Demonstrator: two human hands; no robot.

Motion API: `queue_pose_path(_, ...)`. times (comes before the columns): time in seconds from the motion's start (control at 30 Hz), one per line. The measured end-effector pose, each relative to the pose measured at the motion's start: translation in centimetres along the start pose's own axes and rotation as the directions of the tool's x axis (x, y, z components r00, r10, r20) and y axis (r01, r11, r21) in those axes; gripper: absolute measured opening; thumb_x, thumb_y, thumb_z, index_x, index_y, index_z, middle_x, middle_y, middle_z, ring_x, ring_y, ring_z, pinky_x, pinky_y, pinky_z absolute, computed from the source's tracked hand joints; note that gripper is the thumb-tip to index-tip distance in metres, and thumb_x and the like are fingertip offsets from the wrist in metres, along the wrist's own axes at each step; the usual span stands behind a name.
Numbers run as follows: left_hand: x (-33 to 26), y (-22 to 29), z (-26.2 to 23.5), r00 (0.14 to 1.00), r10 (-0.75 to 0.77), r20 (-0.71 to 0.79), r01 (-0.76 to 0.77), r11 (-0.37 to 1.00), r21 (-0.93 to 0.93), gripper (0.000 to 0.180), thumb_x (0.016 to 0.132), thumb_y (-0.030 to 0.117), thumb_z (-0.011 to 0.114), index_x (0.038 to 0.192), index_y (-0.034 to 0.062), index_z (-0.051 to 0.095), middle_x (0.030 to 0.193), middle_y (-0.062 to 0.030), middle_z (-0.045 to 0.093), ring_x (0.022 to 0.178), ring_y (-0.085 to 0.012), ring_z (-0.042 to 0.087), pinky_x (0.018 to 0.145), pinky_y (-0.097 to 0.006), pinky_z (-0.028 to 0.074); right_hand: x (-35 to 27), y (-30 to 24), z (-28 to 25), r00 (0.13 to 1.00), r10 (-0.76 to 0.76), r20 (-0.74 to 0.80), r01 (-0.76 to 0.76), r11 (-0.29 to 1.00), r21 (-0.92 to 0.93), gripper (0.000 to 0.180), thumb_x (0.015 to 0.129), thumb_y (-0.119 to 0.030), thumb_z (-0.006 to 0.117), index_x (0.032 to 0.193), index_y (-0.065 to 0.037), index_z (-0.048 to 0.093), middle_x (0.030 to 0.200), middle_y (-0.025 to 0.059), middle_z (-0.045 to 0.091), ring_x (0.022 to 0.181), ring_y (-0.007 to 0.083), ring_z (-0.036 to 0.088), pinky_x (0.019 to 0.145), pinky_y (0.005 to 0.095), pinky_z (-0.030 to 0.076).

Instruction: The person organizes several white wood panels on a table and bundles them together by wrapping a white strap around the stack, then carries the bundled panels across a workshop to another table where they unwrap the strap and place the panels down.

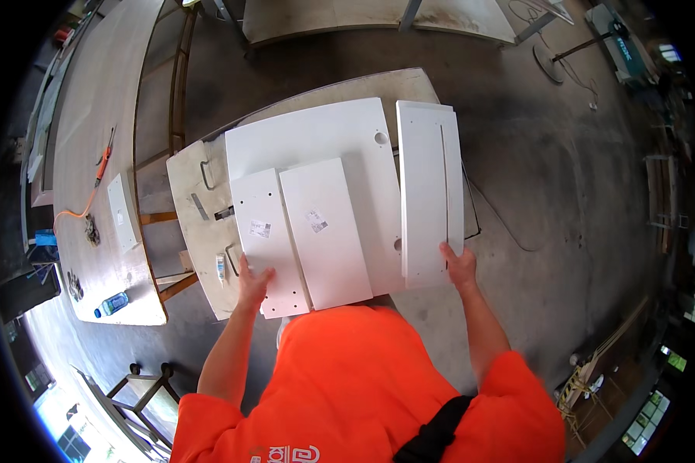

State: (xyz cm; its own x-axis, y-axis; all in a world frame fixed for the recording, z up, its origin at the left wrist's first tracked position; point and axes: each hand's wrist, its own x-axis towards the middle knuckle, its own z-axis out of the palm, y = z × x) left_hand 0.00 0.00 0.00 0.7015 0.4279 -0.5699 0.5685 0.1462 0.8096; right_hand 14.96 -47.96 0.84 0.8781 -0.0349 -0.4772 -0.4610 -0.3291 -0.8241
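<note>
My right hand [461, 268] grips the near right edge of a long white grooved panel [425, 185], thumb on top and the other fingers partly hidden. That panel appears to lie on or against a second white panel. At the left, my left hand [253, 287] clasps the edge of a white panel with dark holes [266, 231] and a label. Beside it lies a plain labelled white panel [328, 231]. Both rest on a large white board [309, 131] with round cut-outs, which lies on a worn worktable [189, 174].
Metal handles [205, 176], a black-tipped tool [224, 213] and a small white bottle [221, 268] lie on the worktable's left end. On a long wooden table [93, 100] are an orange corded tool [103, 166] and a plastic bottle [112, 304]. A wheeled frame [139, 393] stands lower left.
</note>
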Motion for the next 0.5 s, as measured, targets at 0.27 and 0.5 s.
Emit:
queue_pose_path(0.27,-0.4,1.3,-1.1,1.0,0.001,-0.011,-0.001,1.0,0.008,0.07,0.079,-0.001,0.067,0.139,0.0043,0.031,0.116,-0.0122,0.056,0.1,-0.0221,0.062,0.081,-0.034,0.055,-3.4,-0.7,7.2,1.0,0.022,-0.001,-0.019,0.834,-0.551,0.055,0.078,-0.052,0.073,0.094,0.0,0.066,0.085,0.016,0.069,0.081,0.0282,0.067,0.073,0.0368,0.051)
queue_pose_path(0.5,-0.1,1.0,0.2,1.0,-0.001,-0.015,0.001,1.0,-0.011,0.072,0.078,0.002,0.07,0.139,0.0018,0.031,0.119,-0.013,0.054,0.103,-0.0225,0.06,0.081,-0.035,0.055,0.4,-0.5,9.0,0.979,-0.192,-0.066,0.161,0.934,-0.318,0.037,0.086,-0.033,0.07,0.107,-0.003,0.064,0.092,0.0117,0.069,0.082,0.021,0.065,0.076,0.0338,0.051)
